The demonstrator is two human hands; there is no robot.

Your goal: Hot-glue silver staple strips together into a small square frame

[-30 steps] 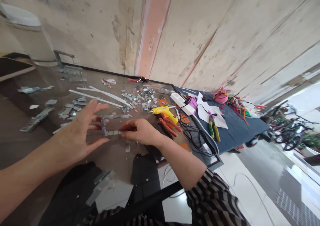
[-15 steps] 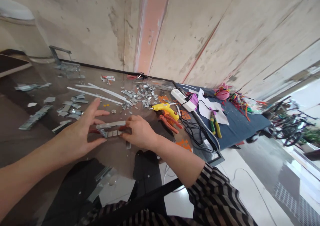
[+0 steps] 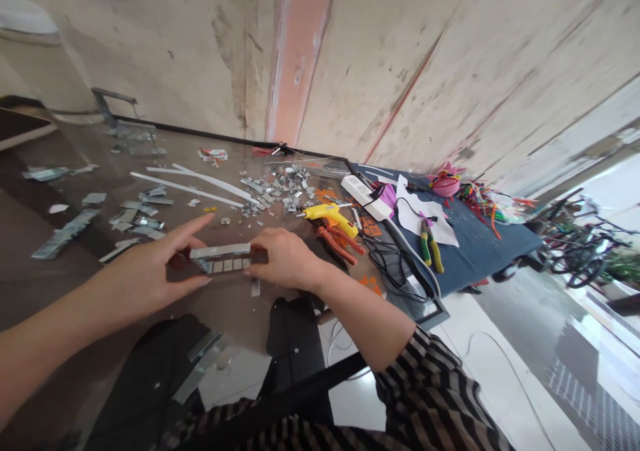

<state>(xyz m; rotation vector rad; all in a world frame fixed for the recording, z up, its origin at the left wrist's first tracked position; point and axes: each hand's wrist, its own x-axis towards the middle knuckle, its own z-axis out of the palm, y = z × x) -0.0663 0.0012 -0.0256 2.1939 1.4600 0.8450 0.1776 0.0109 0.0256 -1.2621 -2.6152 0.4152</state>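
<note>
A small silver ladder-like piece (image 3: 229, 265), with a flat strip (image 3: 220, 250) along its far side and short rungs across it, stands low over the glass table top. My left hand (image 3: 150, 264) is around its left end; the thumb meets the near corner, some fingers curl behind it, and the index finger is stretched out past it. At the right end, my right hand (image 3: 283, 258) pinches the piece between thumb and fingers. A short silver strip (image 3: 255, 287) lies just under my right hand. What the fingertips behind the piece touch is hidden.
Silver offcuts (image 3: 280, 190) and long white strips (image 3: 193, 188) lie beyond my hands. To the right are a yellow glue gun (image 3: 333, 219), red-handled pliers (image 3: 340, 243), a power strip (image 3: 367, 198) with black cables (image 3: 387, 258), and green-yellow pliers (image 3: 431, 248) on a blue cloth (image 3: 480, 251).
The view has shifted slightly. My left index finger has lowered and stretches further forward over the left end of the piece. My right hand keeps its hold on the right end.
</note>
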